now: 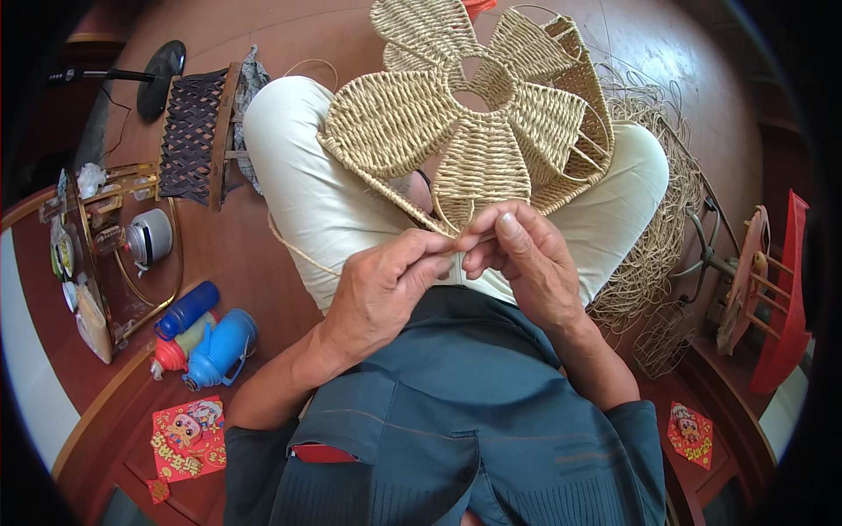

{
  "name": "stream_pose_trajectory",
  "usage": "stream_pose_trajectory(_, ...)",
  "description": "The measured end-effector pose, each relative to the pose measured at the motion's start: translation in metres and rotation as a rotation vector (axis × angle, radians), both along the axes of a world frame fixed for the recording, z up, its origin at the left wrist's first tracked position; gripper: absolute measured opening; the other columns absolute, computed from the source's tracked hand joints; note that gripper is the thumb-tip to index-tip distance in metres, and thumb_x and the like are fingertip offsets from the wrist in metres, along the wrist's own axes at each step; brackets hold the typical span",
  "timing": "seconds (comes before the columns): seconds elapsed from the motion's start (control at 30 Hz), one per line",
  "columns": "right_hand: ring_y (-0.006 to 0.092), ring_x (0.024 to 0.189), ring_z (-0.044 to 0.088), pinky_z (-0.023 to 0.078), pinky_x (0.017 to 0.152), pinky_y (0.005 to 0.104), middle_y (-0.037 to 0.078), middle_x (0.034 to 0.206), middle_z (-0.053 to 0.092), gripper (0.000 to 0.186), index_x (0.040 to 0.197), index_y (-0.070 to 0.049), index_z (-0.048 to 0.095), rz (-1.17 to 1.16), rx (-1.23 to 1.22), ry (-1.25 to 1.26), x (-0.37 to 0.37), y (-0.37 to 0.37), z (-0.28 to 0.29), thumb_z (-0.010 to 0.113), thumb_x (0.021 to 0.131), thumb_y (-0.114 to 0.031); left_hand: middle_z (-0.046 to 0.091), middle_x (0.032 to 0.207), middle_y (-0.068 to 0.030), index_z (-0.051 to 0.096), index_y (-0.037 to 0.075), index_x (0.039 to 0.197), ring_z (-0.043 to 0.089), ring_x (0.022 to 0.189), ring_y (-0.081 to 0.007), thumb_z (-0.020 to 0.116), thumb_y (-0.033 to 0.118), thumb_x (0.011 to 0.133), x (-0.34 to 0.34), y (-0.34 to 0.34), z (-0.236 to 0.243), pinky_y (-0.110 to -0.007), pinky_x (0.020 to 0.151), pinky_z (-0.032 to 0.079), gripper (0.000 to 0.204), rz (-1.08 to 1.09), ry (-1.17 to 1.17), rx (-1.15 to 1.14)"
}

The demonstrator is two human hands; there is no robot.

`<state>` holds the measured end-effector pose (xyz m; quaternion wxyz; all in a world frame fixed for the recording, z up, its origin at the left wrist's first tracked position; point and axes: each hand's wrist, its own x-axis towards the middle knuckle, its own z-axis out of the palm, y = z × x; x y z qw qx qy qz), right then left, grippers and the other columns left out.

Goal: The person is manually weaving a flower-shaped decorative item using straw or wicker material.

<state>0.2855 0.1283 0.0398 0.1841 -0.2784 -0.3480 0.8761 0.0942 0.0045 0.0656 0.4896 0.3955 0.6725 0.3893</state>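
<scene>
A flower-shaped woven straw basket piece (481,167), with broad petals round an open centre, rests across my lap. Its frame edges are wrapped in twisted cord, and one side panel at the right shows bare rungs. At its near corner my left hand (379,285) is closed in a pinch on a straw cord. A loose length of that cord (303,254) hangs over my left thigh. My right hand (524,254) pinches at the same spot, thumb against fingers, almost touching the left. The fingertips hide exactly what lies between them.
A big heap of loose straw cord (649,237) lies on the floor at my right, near a red-edged stool (781,298). To the left are a woven-seat stool (200,136), a blue thermos flask (221,349) and a glass-topped trolley (105,254) with a kettle.
</scene>
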Motion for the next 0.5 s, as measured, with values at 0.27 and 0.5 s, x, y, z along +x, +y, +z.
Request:
stream_pose_trajectory(0.27,0.0139,0.088,0.069,0.056,0.081,0.0295,0.007,0.11,0.077,0.025,0.125,-0.005,0.07,0.174,0.947,-0.655,0.008,0.011,0.015,0.075,0.101,-0.005,0.07,0.094,-0.0091,0.079,0.006,0.115,0.07,0.084,-0.029,0.076,0.003,0.096,-0.043,0.006,-0.006,-0.041,0.076,0.056,0.02,-0.057,0.787,0.278)
stream_pose_trajectory(0.5,0.0317,0.095,0.074,0.059,0.087,0.0424,0.013,0.11,0.076,0.042,0.139,-0.003,0.064,0.263,1.552,-0.668,-0.005,0.007,0.013,0.069,0.097,-0.004,0.068,0.095,-0.0073,0.078,0.01,0.114,0.069,0.084,-0.0314,0.076,0.013,0.096,-0.039,0.021,-0.007,-0.044,0.076,0.056,0.017,-0.299,1.178,0.253)
